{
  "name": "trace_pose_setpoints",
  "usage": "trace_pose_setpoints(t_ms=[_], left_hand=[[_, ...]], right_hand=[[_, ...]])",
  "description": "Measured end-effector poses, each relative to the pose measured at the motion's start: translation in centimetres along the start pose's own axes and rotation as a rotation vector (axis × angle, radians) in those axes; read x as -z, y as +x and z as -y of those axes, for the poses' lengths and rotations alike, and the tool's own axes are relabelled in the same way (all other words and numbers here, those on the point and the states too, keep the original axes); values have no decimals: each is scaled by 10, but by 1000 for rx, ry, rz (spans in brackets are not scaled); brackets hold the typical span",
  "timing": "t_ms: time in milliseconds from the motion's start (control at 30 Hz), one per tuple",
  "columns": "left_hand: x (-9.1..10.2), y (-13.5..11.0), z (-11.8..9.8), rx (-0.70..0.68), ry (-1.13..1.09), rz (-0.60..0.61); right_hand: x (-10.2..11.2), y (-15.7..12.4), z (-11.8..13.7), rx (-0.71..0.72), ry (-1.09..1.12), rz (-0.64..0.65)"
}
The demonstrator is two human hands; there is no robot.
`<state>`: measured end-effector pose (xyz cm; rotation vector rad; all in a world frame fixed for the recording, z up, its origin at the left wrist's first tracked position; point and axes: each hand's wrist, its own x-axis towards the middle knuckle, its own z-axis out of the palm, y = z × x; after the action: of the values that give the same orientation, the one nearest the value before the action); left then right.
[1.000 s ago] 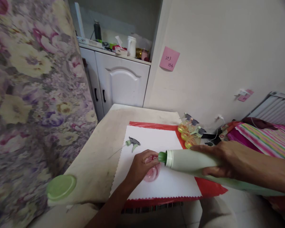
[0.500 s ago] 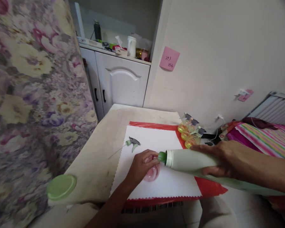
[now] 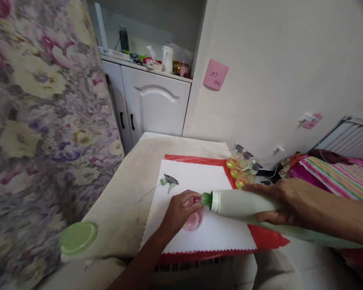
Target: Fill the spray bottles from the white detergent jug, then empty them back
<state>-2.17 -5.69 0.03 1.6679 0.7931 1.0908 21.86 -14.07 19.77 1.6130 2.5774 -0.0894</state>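
My right hand (image 3: 286,201) is wrapped round a large pale green bottle (image 3: 245,206), tipped on its side with its green spout pointing left. The spout meets the mouth of a small pink see-through bottle (image 3: 194,219) that stands on a white cloth (image 3: 199,179). My left hand (image 3: 178,213) grips that pink bottle from the left, fingers curled round it. A grey and green spray trigger head (image 3: 168,182) with a thin tube lies on the cloth beyond my left hand.
Under the white cloth lies a red sheet (image 3: 266,239) on a beige table (image 3: 133,193). Several yellow spray bottles (image 3: 242,169) stand by the wall. A green lid (image 3: 78,237) sits at the table's near left corner. A floral fabric (image 3: 39,121) hangs at left; a white cabinet (image 3: 154,102) stands behind.
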Motion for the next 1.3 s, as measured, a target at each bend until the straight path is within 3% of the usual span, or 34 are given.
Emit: trace_pose_setpoints(t_ms=[133,433,967,1133,1300], left_hand=[[0,0,-2,2,-3,0],[-1,1,0,16,-24,-3],[-2,2,-1,14,-4,-2],[-2,1,0,19,-6,1],[-1,1,2,12,5,4]], right_hand=[[0,1,-1,-54,10,108],[5,2,5,-99,-1,146],[3,1,1,-52,3,121],[5,1,4,-77,-10,164],[3,1,0,-50,-22,118]])
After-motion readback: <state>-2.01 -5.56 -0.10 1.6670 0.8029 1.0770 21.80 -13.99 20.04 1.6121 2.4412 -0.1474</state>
